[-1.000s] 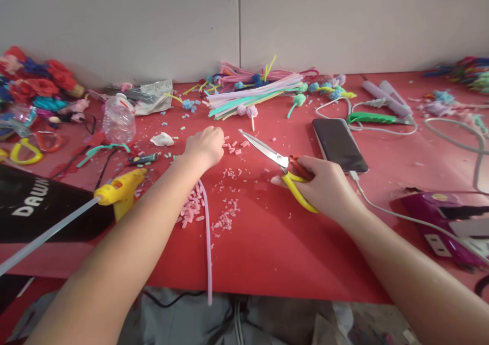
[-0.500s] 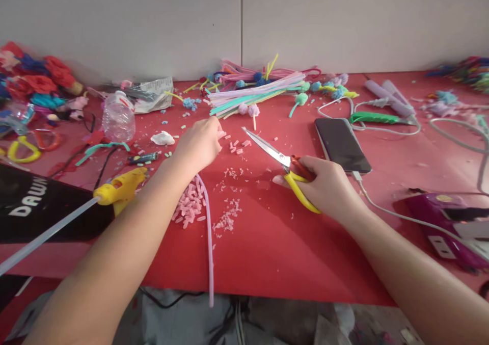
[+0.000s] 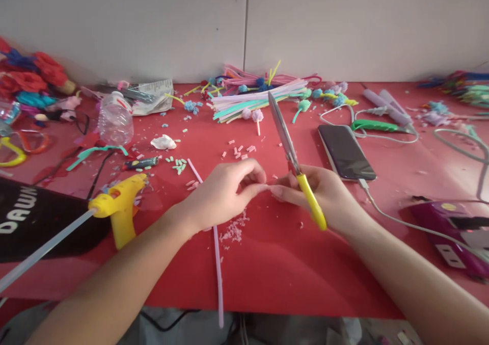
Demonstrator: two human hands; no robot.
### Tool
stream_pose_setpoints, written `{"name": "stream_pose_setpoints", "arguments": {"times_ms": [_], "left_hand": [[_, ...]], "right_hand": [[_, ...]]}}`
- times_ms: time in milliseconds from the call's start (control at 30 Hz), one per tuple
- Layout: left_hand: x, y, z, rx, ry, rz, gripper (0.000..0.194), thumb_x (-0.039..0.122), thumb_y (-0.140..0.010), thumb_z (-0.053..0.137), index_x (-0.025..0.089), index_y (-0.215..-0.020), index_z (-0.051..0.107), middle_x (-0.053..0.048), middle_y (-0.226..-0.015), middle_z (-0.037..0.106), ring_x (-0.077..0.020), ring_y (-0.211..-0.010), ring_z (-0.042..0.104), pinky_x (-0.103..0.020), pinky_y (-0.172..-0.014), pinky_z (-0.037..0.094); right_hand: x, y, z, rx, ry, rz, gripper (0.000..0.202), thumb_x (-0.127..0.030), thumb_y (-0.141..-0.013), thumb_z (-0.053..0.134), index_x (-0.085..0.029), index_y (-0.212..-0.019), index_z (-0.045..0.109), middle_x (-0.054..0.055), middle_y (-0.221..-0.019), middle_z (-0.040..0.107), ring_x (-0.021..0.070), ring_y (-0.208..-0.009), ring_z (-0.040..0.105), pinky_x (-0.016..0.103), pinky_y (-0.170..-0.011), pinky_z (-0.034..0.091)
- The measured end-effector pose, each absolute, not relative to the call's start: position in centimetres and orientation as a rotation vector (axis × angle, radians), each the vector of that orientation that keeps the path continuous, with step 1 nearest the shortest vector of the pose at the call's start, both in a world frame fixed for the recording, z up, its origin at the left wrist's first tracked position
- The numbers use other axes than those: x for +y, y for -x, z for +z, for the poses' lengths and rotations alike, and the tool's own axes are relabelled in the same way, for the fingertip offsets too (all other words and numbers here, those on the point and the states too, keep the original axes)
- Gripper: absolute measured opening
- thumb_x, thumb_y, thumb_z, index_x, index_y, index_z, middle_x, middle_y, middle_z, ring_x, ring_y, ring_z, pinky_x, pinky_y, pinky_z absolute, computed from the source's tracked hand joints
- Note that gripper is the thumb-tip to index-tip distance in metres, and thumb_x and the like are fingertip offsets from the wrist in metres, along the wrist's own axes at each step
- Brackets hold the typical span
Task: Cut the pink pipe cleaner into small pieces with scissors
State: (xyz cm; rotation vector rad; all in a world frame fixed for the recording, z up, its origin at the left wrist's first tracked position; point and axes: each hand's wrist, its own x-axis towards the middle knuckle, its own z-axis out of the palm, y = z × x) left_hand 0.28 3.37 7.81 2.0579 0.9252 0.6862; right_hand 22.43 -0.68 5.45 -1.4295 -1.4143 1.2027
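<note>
My left hand (image 3: 225, 189) is closed, thumb and forefinger pinched together; whatever lies between them is too small to make out. Its fingertips meet those of my right hand (image 3: 324, 189) over the middle of the red table. In the right hand is a pair of scissors (image 3: 287, 136) with a yellow handle, blades pointing up and away. A lilac pipe cleaner (image 3: 217, 279) runs beneath my left hand and sticks out past the table's front edge. Short pink pieces (image 3: 239, 153) lie beyond the hands, and pink fluff (image 3: 234, 230) is scattered closer to me.
To the left are a yellow glue gun (image 3: 122, 202), a plastic bottle (image 3: 115, 118) and a black bag (image 3: 42, 228). Bundled pipe cleaners (image 3: 255, 100) lie at the back. A phone (image 3: 347, 151) on a cable and a purple power strip (image 3: 443, 233) are on the right.
Both hands have come together: the left moved right and nearer, the right brought its fingertips to it. The scissors swung from pointing left to pointing up. The view shifted slightly.
</note>
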Motion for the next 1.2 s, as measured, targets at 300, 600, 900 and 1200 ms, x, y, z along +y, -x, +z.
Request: {"name": "stream_pose_setpoints", "arguments": {"times_ms": [300, 600, 900, 1200], "left_hand": [[2.91, -0.65, 7.2, 0.869, -2.151, 0.682, 0.005, 0.018, -0.099, 0.067, 0.019, -0.095, 0.064, 0.002, -0.094, 0.076, -0.0073, -0.086, 0.071, -0.018, -0.078, 0.052], [3.13, -0.26, 7.12, 0.855, -2.246, 0.753, 0.003, 0.018, -0.099, 0.069, 0.017, -0.101, 0.07, 0.0, -0.099, 0.079, -0.0081, -0.09, 0.074, -0.016, -0.081, 0.054], [3.22, -0.29, 7.45, 0.802, -2.368, 0.782, 0.007, 0.015, -0.098, 0.069, 0.015, -0.096, 0.076, -0.001, -0.092, 0.079, -0.009, -0.082, 0.072, -0.019, -0.077, 0.053], [2.96, -0.59, 7.12, 0.831, -2.312, 0.712, 0.01, 0.018, -0.1, 0.066, 0.018, -0.096, 0.075, -0.003, -0.093, 0.078, -0.0122, -0.083, 0.071, -0.024, -0.076, 0.054]], "right_hand": [[-1.09, -22.38, 5.08, -1.238, 1.362, 1.373, 0.05, -0.044, -0.062, 0.098, -0.024, -0.071, 0.053, 0.004, -0.088, 0.076, 0.0187, -0.076, 0.066, 0.029, -0.065, 0.05], [-1.13, -22.39, 5.38, -1.15, 1.335, 1.376, 0.049, -0.039, -0.062, 0.1, -0.024, -0.071, 0.054, 0.0, -0.075, 0.073, 0.0155, -0.064, 0.063, 0.027, -0.056, 0.047], [-1.2, -22.23, 5.29, -1.166, 1.335, 1.353, 0.05, -0.042, -0.063, 0.098, -0.024, -0.072, 0.052, 0.002, -0.078, 0.074, 0.0168, -0.069, 0.066, 0.029, -0.061, 0.051], [-1.18, -22.13, 5.57, -1.248, 1.404, 1.32, 0.052, -0.049, -0.064, 0.096, -0.025, -0.072, 0.051, 0.002, -0.078, 0.07, 0.0188, -0.071, 0.064, 0.029, -0.058, 0.048]]}}
